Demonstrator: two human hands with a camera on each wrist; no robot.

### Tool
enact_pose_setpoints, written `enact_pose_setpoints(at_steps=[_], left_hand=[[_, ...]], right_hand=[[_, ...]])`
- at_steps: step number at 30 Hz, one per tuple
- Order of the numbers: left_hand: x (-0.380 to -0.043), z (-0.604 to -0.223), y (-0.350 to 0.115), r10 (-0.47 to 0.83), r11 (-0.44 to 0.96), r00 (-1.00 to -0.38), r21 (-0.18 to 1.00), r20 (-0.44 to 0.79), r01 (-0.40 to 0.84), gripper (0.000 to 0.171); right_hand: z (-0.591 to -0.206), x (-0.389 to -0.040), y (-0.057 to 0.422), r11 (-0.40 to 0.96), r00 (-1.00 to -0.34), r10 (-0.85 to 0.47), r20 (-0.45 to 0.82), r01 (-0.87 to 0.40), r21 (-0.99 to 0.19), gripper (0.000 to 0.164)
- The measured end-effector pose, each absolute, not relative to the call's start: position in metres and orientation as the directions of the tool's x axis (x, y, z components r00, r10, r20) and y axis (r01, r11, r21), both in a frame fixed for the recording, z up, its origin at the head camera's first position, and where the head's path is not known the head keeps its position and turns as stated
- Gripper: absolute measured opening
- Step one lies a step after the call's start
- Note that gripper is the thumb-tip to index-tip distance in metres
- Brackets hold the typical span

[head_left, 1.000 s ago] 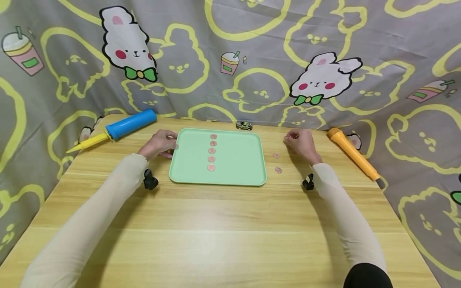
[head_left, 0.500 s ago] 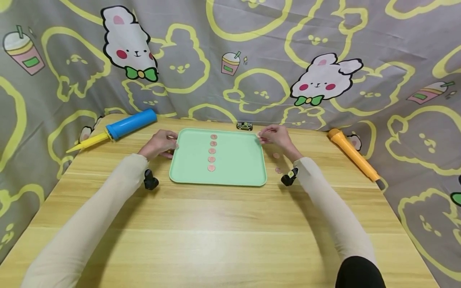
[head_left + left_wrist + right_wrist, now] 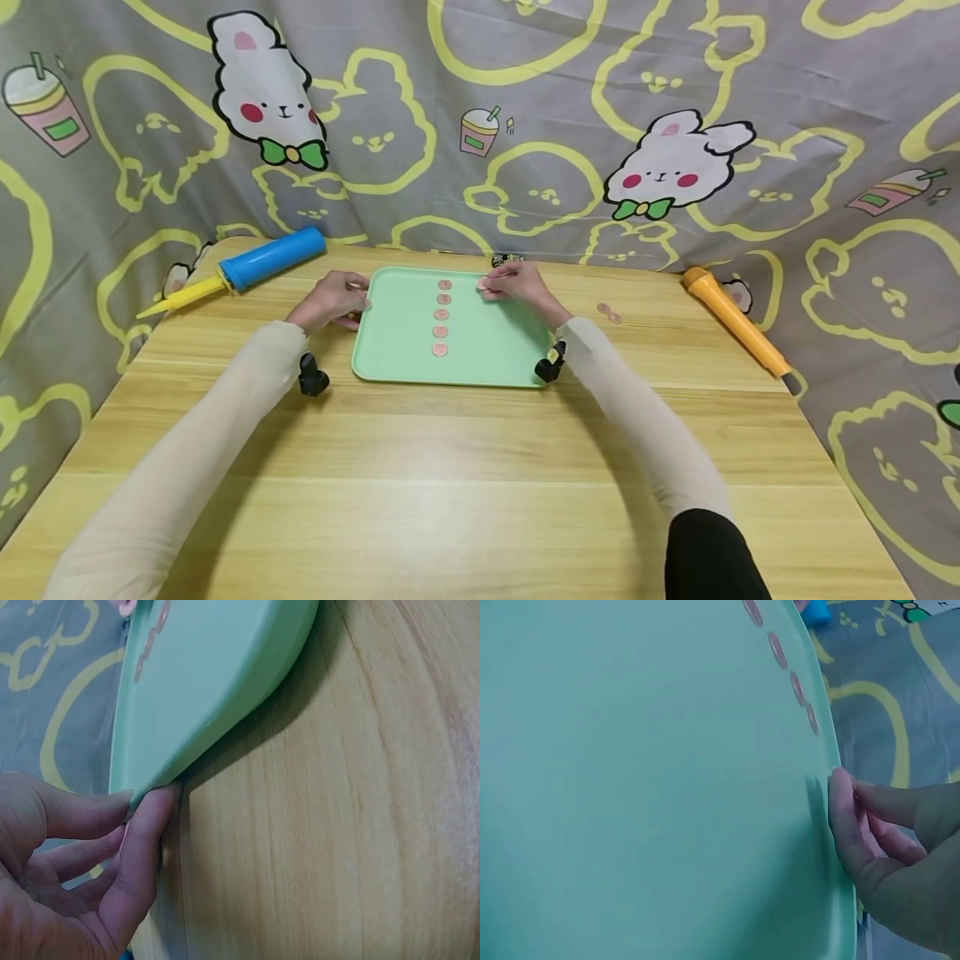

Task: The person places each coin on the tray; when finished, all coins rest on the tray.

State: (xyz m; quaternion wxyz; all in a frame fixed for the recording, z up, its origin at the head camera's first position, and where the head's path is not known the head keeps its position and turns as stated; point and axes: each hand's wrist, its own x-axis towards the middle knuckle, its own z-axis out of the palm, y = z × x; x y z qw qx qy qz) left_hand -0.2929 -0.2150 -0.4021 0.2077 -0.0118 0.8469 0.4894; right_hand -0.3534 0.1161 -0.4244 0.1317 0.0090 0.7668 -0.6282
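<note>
Wood-grain worktop (image 3: 450, 467) fills the lower frame, grey cartoon-print curtain (image 3: 555, 100) behind and down both sides. Left to right on it: blue-and-yellow hand pump (image 3: 262, 262) lying at upper left, pale green tray (image 3: 401, 333) at centre with five copper-coloured coins (image 3: 442, 314) in one column left of its middle, toy car (image 3: 498, 260) just beyond the tray's far edge, two loose coins (image 3: 609, 313) touching or nearly so, right of the tray, orange toy microphone (image 3: 735, 321) at an angle further right.

Left hand (image 3: 333, 300) at the tray's left side, thumb and finger pinching the rim. Right hand (image 3: 521, 283) comes in from lower right, over the tray's far right area, thumb and fingertips together on a single coin (image 3: 482, 284).

Hard to make out: right forearm covers the tray's near right corner; right hand hides part of the car. Held coin mostly lost behind fingers in the right wrist view. Coin markings too small to read. Both sleeves (image 3: 180, 458) (image 3: 637, 417) run toward the bottom edge; a black piece (image 3: 712, 558) there is cut off.
</note>
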Motion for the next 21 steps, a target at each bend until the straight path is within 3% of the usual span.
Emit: enact_pose_setpoints(at_steps=[7,11,21], left_hand=[[-0.294,-0.404,-0.216,0.171,0.528,-0.913,0.817,-0.369,-0.232,0.060],[-0.293,-0.404,-0.215,0.179,0.528,-0.913,0.819,-0.366,-0.225,0.061],[-0.291,-0.402,-0.216,0.175,0.528,-0.912,0.817,-0.370,-0.230,0.063]], right_hand=[[-0.432,-0.357,0.086,0.218,-0.971,-0.134,-0.200,0.168,-0.962,0.015],[-0.432,-0.356,0.080,0.291,-0.981,-0.118,-0.151,0.112,-0.950,0.008],[-0.432,-0.356,0.072,0.492,-0.983,-0.164,-0.079,-0.013,-0.870,0.024]])
